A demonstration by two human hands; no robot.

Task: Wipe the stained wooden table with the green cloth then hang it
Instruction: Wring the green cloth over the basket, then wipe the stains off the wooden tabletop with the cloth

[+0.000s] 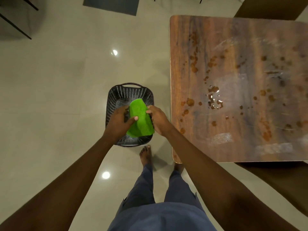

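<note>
A bright green cloth (140,120) hangs between both hands above a dark plastic basket (116,95) on the floor. My left hand (119,120) grips its left edge, thumb pressed on the front. My right hand (158,120) pinches its right edge. To the right stands the wooden table (241,144), its top dotted with brown stains (213,97) and wet patches.
The floor is glossy pale tile. My bare feet (146,154) stand just below the basket, next to the table's near-left corner. A dark mat (111,5) lies at the top. Thin black furniture legs (15,19) show at the top left.
</note>
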